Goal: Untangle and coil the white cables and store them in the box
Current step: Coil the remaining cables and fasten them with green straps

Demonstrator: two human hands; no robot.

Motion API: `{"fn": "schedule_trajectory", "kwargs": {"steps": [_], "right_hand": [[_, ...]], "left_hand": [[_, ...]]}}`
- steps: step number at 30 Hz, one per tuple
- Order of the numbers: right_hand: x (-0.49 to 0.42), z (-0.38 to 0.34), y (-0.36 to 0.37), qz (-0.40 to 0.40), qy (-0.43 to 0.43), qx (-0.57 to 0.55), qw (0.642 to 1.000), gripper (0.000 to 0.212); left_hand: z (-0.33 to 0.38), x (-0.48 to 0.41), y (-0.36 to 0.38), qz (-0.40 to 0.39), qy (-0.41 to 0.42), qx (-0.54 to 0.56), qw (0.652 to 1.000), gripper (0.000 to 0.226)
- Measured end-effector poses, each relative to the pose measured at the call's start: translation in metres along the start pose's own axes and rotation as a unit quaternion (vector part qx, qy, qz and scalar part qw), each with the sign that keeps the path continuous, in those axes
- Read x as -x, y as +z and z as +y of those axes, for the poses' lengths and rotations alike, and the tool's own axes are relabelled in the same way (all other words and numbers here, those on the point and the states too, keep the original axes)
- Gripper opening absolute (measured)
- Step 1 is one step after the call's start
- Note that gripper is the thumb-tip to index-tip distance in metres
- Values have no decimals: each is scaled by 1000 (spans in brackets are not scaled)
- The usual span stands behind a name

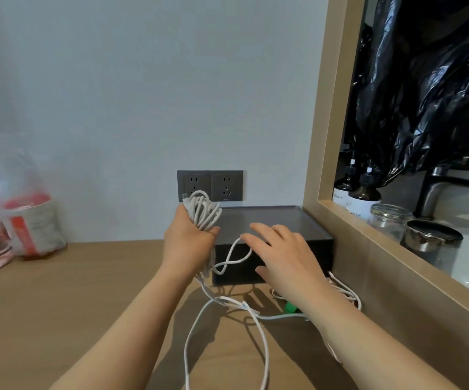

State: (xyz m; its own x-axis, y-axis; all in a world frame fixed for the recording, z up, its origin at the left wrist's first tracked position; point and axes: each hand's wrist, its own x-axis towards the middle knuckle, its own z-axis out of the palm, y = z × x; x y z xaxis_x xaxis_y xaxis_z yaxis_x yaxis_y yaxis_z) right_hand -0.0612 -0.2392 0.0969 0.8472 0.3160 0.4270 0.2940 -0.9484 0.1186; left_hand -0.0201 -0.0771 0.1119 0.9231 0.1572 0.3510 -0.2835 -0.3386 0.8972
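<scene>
My left hand [188,240] grips a bundle of coiled white cable [202,211], held up in front of the wall sockets. Loose white cable [229,306] hangs from it and trails in loops over the wooden table toward me. A strand loops up to my right hand [279,256], whose fingers are spread and relaxed in front of the dark box [272,220]. The box sits shut with its lid on, against the wall at the right. More white cable [345,291] lies by the box's right front corner.
Two grey wall sockets [210,185] sit behind the box. A clear plastic bag with red-and-white packets [22,218] stands at the left. A wooden frame [340,215] borders the table on the right, with soap bottles, jars and a tap beyond. Something green [291,307] lies under my right wrist.
</scene>
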Motion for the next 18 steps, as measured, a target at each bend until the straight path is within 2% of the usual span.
{"fn": "schedule_trajectory", "kwargs": {"steps": [2,8,12,15,17,18], "right_hand": [[-8,0,5,-3,-29,27,999,59],[-25,1,10,-51,-65,83,993,30],[-24,5,17,-53,-83,-7,995,21],[-24,5,17,-75,-92,-11,993,18],[-27,6,16,-97,-77,-34,992,22],[-29,5,13,-118,-48,-86,988,26]], "left_hand": [[2,1,-1,-39,9,4,999,26],[7,-2,-13,-90,16,29,995,31],[5,-3,-19,-93,6,48,995,29],[3,-2,-21,-101,-11,67,993,30],[3,-2,-22,-105,-8,74,992,30],[2,-1,-22,-104,-3,72,992,30]]}}
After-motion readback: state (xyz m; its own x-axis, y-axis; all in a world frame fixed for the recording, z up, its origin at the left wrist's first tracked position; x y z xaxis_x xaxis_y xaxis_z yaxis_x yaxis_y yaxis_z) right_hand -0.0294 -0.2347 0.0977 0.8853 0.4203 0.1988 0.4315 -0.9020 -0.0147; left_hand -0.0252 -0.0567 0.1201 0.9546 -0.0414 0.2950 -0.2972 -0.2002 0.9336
